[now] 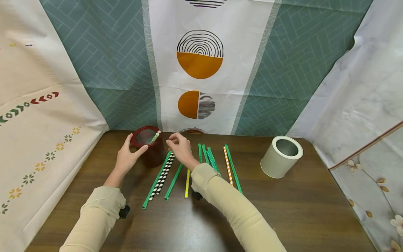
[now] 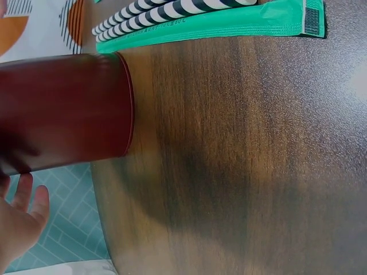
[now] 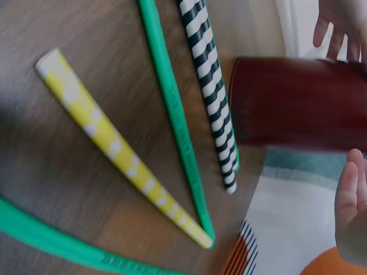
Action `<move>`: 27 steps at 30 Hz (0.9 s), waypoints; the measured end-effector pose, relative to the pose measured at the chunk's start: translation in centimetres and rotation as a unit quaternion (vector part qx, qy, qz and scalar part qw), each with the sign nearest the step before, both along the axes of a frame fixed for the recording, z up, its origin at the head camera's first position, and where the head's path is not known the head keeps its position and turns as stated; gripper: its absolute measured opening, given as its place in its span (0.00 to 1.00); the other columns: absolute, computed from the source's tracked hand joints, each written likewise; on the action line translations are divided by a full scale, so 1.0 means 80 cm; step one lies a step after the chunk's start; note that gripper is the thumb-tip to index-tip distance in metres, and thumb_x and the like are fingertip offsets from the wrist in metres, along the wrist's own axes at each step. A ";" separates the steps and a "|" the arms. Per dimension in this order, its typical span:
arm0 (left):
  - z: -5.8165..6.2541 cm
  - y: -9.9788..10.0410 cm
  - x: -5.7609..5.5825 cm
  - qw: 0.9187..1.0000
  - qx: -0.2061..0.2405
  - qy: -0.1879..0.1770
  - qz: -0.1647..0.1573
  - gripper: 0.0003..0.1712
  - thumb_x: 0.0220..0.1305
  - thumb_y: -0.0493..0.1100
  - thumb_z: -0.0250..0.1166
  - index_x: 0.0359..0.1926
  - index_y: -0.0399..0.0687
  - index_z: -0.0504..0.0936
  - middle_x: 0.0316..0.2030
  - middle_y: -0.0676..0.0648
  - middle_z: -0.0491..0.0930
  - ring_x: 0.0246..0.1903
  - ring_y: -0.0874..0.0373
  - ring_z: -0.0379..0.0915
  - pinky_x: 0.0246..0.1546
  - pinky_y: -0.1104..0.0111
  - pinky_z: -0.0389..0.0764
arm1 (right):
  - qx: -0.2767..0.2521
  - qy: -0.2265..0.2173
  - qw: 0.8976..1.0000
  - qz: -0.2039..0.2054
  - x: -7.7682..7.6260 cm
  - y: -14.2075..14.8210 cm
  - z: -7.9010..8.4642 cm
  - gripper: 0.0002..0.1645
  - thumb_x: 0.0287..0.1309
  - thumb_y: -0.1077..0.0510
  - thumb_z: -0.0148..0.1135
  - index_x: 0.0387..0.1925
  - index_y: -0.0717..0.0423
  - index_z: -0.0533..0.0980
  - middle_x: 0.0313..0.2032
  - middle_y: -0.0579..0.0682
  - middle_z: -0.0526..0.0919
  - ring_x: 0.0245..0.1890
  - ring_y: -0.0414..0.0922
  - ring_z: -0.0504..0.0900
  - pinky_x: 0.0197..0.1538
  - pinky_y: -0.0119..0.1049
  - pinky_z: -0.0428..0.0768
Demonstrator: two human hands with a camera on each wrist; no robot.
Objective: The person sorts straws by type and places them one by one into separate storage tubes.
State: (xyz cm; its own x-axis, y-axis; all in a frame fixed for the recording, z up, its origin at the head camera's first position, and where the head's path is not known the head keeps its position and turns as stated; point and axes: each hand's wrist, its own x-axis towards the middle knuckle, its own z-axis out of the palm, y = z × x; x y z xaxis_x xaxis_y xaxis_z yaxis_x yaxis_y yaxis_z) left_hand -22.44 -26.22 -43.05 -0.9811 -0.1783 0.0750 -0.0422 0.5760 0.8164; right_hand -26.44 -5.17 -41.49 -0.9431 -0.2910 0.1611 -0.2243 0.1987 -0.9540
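A dark red canister (image 1: 154, 155) stands at the back left of the table, and a green-and-white striped paper straw (image 1: 155, 137) leans inside it, its top above the rim. My left hand (image 1: 126, 157) holds the canister near the rim, thumb on the near side and fingers on the left. To the right of the canister, my right hand (image 1: 181, 147) hovers with loosely bent fingers and nothing visible in them. Below it lie black-and-white striped straws (image 1: 164, 175), a yellow dotted straw (image 1: 187, 183) and slim green-wrapped sticks (image 1: 173, 183).
Farther right lie an orange-and-white striped straw (image 1: 228, 163), a teal straw (image 1: 211, 159) partly behind my right arm, and more green-wrapped sticks. A cream canister (image 1: 274, 162) stands at the back right. Patterned cloth (image 1: 126, 63) hangs behind the table (image 1: 299, 206).
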 end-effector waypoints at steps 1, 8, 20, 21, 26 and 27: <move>0.000 0.000 0.000 1.000 0.000 0.000 0.000 0.51 0.52 0.63 0.58 0.69 0.53 0.41 0.61 0.36 0.60 0.61 0.41 0.54 0.54 0.43 0.59 | -0.002 -0.003 1.000 -0.001 -0.001 0.004 0.000 0.10 0.57 0.57 0.54 0.38 0.58 0.72 0.34 0.59 0.81 0.24 0.43 0.81 0.29 0.28 0.77; 0.000 -0.001 0.000 1.000 -0.003 -0.001 -0.003 0.52 0.52 0.63 0.58 0.69 0.52 0.40 0.61 0.36 0.60 0.61 0.40 0.54 0.54 0.43 0.58 | -0.016 -0.039 0.999 -0.010 -0.004 0.041 0.002 0.11 0.57 0.60 0.55 0.41 0.62 0.72 0.35 0.63 0.79 0.21 0.37 0.77 0.30 0.37 0.79; 0.000 -0.001 -0.001 1.000 -0.006 -0.002 -0.003 0.51 0.53 0.63 0.57 0.69 0.51 0.40 0.61 0.36 0.59 0.61 0.40 0.53 0.54 0.43 0.58 | -0.002 -0.056 0.998 -0.029 -0.004 0.106 -0.004 0.15 0.57 0.62 0.54 0.45 0.65 0.69 0.38 0.67 0.78 0.21 0.36 0.74 0.27 0.32 0.76; 0.001 -0.001 -0.001 1.000 -0.005 -0.002 -0.003 0.51 0.53 0.63 0.58 0.69 0.51 0.40 0.61 0.36 0.59 0.61 0.40 0.53 0.54 0.43 0.58 | 0.002 -0.064 0.998 -0.028 -0.007 0.112 -0.006 0.15 0.57 0.61 0.54 0.45 0.64 0.69 0.38 0.66 0.78 0.22 0.39 0.75 0.28 0.34 0.77; 0.000 -0.001 -0.001 1.000 -0.003 -0.003 -0.004 0.51 0.53 0.63 0.58 0.69 0.51 0.40 0.61 0.35 0.59 0.61 0.39 0.53 0.54 0.43 0.58 | 0.012 -0.095 0.995 -0.021 -0.027 0.142 -0.029 0.16 0.56 0.58 0.56 0.46 0.57 0.69 0.35 0.57 0.78 0.34 0.59 0.77 0.38 0.52 0.77; 0.000 -0.001 -0.001 1.000 -0.002 -0.003 -0.004 0.51 0.53 0.63 0.58 0.69 0.51 0.40 0.61 0.35 0.59 0.61 0.39 0.53 0.54 0.43 0.58 | 0.017 -0.099 0.995 -0.020 -0.030 0.148 -0.033 0.16 0.56 0.57 0.56 0.46 0.57 0.69 0.36 0.55 0.77 0.37 0.62 0.76 0.39 0.53 0.76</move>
State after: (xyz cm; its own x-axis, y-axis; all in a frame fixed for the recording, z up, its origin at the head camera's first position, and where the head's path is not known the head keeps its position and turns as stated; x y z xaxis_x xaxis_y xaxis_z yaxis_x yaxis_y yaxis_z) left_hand -22.54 -26.29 -43.06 -0.9828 -0.1708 0.0704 -0.0426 0.5800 0.8135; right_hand -28.84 6.65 -44.16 -0.9665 -0.2538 -0.0377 -0.0244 0.2374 -0.9711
